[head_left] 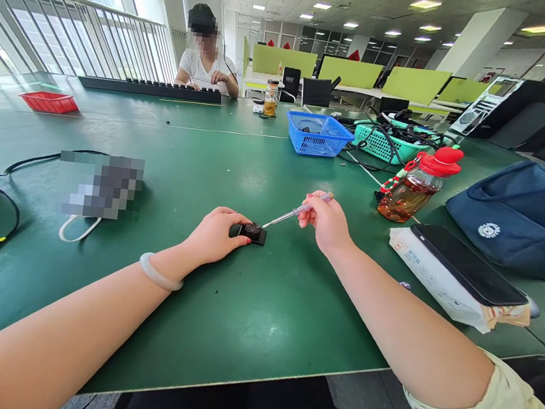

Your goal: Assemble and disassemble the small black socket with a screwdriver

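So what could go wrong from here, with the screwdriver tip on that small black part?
1. The left hand only pins the small black part flat on the smooth green table; it may slide or turn under the tool.
2. The right hand holds the slim screwdriver at a shallow slant, so the tip could skid toward the left fingertips.

Your counter [222, 304] is a wide green mat surface. Directly on it: small black part [253, 232] at centre; red tray [49, 101] far left; blue basket [317, 134] and teal basket [387, 145] of cables beyond; red-capped bottle [415, 188] lying tilted; white box [441, 283] with a dark phone [467, 265] on top; navy bag [522, 216]; black cable [12, 201] at left.
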Demonstrator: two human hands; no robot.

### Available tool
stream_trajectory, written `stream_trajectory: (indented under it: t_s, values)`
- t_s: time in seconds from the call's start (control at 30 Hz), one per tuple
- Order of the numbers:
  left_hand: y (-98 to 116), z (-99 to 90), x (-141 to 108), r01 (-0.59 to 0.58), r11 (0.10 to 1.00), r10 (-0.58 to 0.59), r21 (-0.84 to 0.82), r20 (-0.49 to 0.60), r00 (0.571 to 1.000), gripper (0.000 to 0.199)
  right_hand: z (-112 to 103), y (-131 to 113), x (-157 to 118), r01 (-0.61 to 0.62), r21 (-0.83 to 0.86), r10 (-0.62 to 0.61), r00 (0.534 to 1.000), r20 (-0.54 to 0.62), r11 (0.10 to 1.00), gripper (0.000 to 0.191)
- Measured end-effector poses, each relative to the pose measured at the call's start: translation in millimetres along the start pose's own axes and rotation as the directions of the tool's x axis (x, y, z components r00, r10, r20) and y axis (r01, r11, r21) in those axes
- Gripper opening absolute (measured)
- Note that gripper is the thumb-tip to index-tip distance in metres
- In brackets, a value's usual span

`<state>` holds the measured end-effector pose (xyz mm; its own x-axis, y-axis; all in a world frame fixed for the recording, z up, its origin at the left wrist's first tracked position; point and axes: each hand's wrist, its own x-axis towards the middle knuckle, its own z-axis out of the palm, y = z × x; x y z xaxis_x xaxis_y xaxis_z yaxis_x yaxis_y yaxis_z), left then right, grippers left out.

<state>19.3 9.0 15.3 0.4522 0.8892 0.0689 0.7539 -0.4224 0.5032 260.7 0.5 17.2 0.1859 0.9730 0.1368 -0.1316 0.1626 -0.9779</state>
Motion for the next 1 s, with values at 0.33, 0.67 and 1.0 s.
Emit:
stream_trajectory:
  t_s: [0.33, 0.67, 1.0]
  values:
    - [-1, 1.9, 0, -0.013, 1.0, 0.013, -0.012, 0.001, 1.0, 0.033, 4, -1, -9, 0.073, -0.117, -0.069, 0.997, 0.043, 0.99, 0.034]
    - [-4, 2.8, 0, -0.018, 1.0, 0.018, 0.014, -0.005, 1.0, 0.036, 7, -4, -13, 0.127, -0.181, -0.113, 0.99, 0.084, 0.975, 0.049]
    - [-8, 2.9, 0, -0.043, 0.997, 0.045, 0.064, -0.032, 0.998, 0.037, 8, -3, -16, 0.172, -0.239, -0.154, 0.984, 0.091, 0.956, 0.053]
